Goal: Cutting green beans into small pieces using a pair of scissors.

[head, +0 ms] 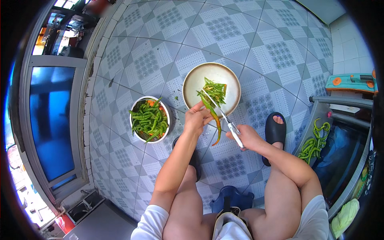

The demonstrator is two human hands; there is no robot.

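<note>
Pinched in my left hand is a long chili pepper, green at the upper end and orange-red towards its curled tip. White-handled scissors are in my right hand, with their blades reaching over the plate alongside the pepper. Below the blades, a round off-white plate with a brown rim stands on the floor. Thin green pepper strips are heaped near its middle. To the left of my left hand stands a white-rimmed basket full of whole green peppers, with some orange pieces among them.
Patterned tiles cover the floor. A grey rack on the right carries more green peppers. Nearby are a teal and orange tool and a pale green cabbage. A blue-paned door is at left.
</note>
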